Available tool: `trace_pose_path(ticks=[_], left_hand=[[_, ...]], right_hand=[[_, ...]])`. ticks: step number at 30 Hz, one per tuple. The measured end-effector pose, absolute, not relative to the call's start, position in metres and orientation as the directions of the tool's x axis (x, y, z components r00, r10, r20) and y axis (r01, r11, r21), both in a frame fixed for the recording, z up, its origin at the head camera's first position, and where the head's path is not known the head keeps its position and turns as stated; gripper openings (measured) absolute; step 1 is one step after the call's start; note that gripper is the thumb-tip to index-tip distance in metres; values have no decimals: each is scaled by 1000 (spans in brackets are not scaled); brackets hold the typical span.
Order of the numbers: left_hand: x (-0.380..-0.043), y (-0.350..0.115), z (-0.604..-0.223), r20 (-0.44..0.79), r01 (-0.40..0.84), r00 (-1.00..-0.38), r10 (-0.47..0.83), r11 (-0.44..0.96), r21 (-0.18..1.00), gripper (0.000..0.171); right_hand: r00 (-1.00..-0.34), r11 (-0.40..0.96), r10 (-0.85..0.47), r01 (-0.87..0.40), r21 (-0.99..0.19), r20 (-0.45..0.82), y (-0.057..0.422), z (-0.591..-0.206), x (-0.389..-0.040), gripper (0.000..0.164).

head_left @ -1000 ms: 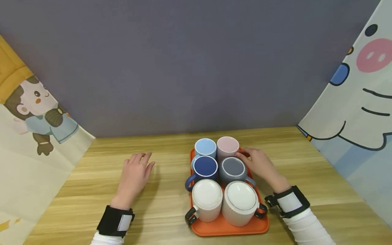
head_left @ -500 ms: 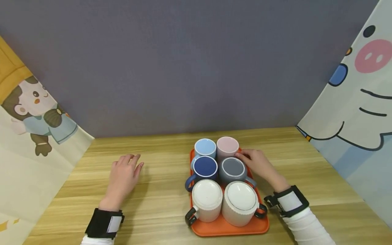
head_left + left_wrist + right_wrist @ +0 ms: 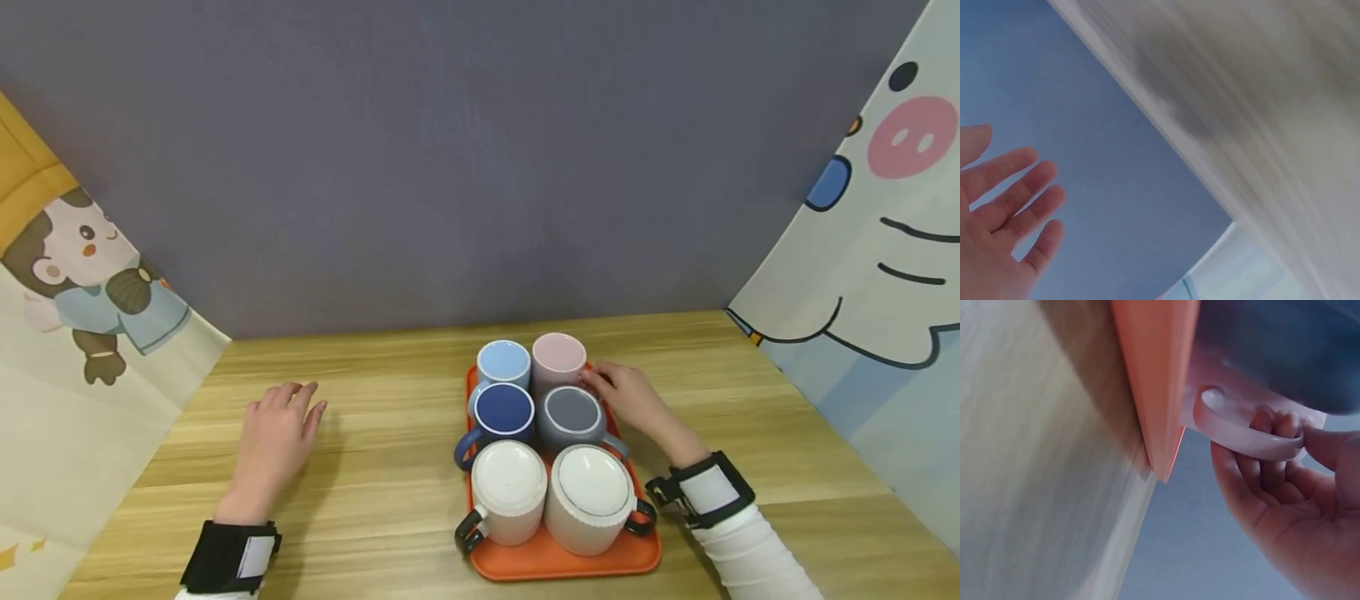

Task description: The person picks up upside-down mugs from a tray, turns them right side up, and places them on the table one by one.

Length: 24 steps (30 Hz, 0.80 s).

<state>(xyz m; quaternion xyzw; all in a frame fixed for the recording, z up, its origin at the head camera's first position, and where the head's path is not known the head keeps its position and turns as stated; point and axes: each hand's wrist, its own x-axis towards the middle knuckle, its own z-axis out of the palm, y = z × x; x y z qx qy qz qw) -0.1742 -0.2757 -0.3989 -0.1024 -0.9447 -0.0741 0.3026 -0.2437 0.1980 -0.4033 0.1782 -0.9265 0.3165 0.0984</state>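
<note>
My right hand (image 3: pixel 636 400) is at the far right of the orange tray (image 3: pixel 555 567), gripping the handle of the pink mug (image 3: pixel 558 354). In the right wrist view, fingers curl through that pink handle (image 3: pixel 1247 442) and the thumb presses near its top. The mug stands in the tray's far right place, beside the light blue mug (image 3: pixel 503 362). Just in front of it is the grey mug (image 3: pixel 572 412). My left hand (image 3: pixel 273 433) hovers over the table to the left, holding nothing; the left wrist view has its fingers (image 3: pixel 1022 187) loosely spread.
Also on the tray are a dark blue mug (image 3: pixel 504 410) and two white mugs with black handles, the left one (image 3: pixel 508 487) and the right one (image 3: pixel 588 496). The wooden table (image 3: pixel 397 500) meets a grey wall (image 3: pixel 465 167) behind. Cartoon-printed panels flank both sides.
My left hand has moved left, away from the tray. The right hand keeps to the pink mug's handle, and the mugs and tray look almost unmoved.
</note>
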Motion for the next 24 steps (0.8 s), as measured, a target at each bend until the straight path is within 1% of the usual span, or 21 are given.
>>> trace_pose_path(ticks=[8, 16, 21, 24], left_hand=[[-169, -287, -398, 566, 203, -815, 123, 976, 81, 34], [-163, -298, -394, 560, 177, -823, 98, 980, 89, 33], [-163, -299, -395, 561, 180, -821, 107, 981, 76, 33], [-163, -298, -396, 555, 181, -825, 111, 981, 74, 33]], right_hand=[[-924, 715, -295, -382, -586, 243, 202, -402, -245, 33], [-932, 709, -315, -356, -609, 179, 201, -399, -248, 35], [-923, 679, -357, -362, -639, 143, 203, -395, -248, 33], [-925, 669, -359, -349, -657, 125, 203, -393, -249, 34]])
